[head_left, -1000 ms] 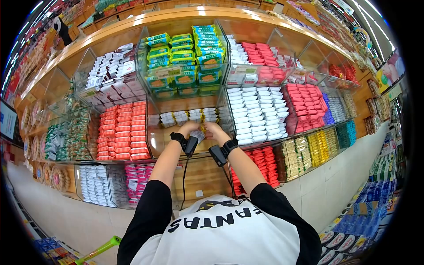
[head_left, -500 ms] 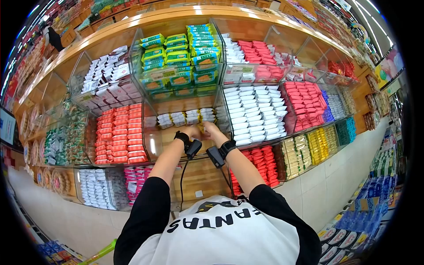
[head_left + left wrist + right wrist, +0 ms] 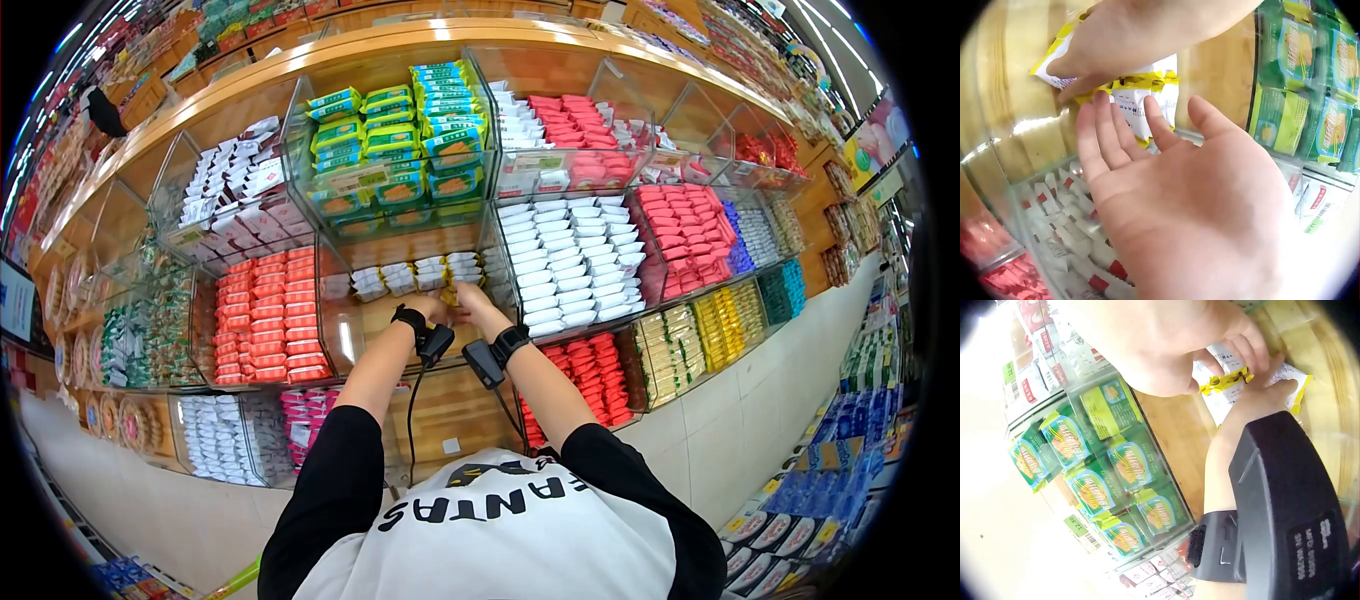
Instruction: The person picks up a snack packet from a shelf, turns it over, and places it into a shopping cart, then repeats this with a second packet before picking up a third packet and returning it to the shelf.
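Observation:
In the head view, my left hand (image 3: 428, 308) and my right hand (image 3: 478, 305) come together in a mostly bare bin, at the right end of a row of white snack packets (image 3: 400, 277) with yellow ends. The left wrist view shows the left hand's thumb and finger around one white-and-yellow packet (image 3: 1060, 47), which the hand partly covers. Below it the right palm (image 3: 1191, 194) faces the camera, its fingers loosely bent and fingertips right at the packets' yellow edge. In the right wrist view, right-hand fingers (image 3: 1244, 347) lie over a packet (image 3: 1225, 378) of the row.
Clear dividers (image 3: 508, 270) wall the bin. Orange-red packets (image 3: 270, 315) fill the bin on the left, white ones (image 3: 570, 265) the bin on the right. Green biscuit packs (image 3: 390, 130) stand behind. Cables (image 3: 411, 430) hang from both wrist cameras.
A second ago a shiny packet showed between the hands; now they hide it from the head view. The right hand has drawn closer to the left. The shelf has shifted slightly left in view.

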A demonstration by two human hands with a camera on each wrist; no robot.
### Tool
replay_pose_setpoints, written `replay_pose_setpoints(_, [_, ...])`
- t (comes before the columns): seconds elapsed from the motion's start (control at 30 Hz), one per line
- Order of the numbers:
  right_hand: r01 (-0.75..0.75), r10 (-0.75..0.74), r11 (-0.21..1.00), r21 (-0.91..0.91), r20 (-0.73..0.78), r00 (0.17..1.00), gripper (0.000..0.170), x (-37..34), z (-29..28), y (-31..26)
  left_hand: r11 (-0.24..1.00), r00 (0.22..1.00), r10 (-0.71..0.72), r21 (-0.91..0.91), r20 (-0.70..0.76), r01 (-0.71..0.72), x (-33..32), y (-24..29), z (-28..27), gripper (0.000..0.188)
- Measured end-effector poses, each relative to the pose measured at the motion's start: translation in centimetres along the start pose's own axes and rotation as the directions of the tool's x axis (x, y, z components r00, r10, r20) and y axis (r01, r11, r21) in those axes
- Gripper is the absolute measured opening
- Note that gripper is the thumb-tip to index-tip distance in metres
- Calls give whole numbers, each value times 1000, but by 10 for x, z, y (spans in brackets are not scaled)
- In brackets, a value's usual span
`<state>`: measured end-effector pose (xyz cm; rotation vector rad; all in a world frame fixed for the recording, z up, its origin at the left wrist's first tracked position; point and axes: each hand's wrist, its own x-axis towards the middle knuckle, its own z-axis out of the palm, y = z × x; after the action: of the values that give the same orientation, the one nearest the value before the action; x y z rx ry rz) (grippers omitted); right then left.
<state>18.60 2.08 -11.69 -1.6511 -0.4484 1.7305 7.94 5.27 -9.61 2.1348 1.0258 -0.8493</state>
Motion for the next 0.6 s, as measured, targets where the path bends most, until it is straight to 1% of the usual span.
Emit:
replay_pose_setpoints(0.1, [-11,11,1000,-29,-19,1000,41,-2,1,0,999,999,-32,13,-26,32,-1,5,-4,50])
replay_pose_setpoints(0.17, [12,-12,1000,-19,-22,1000,41,0,1,2,1000,999,-24,4,-45,25,31,-13,10,48])
replay_pose_setpoints(0.2, [35,-35,999,-9,-26,999,42,-1,1,2,1000,998,-16,-4,-63,16,32,-14,11,47])
replay_pose_setpoints(0.33, [26,-26,1000,9,0,1000,41,-7,2,0,999,994,-34,-13,-99,33,25,-14,11,44])
replay_pose_setpoints(0.4, [46,-46,999,15,-1,999,39,-13,4,-6,999,999,-28,-17,-46,28,16,-11,5,45])
replay_pose_setpoints(0.43, [46,-46,999,15,-1,999,39,-19,6,-9,999,999,-28,-17,-46,28,10,-8,2,45])
replay_pose_setpoints(0.5, [51,-51,999,7,-26,998,38,-26,7,-13,989,990,-135,-64,-41,132,0,0,-3,46])
replay_pose_setpoints(0.53, [52,-52,999,8,-27,998,38,-20,5,-10,989,990,-134,-63,-43,131,4,-1,-3,46])
replay_pose_setpoints(0.6, [22,-23,999,27,42,999,39,-11,3,-7,987,989,-143,-69,45,146,16,-4,-2,55])
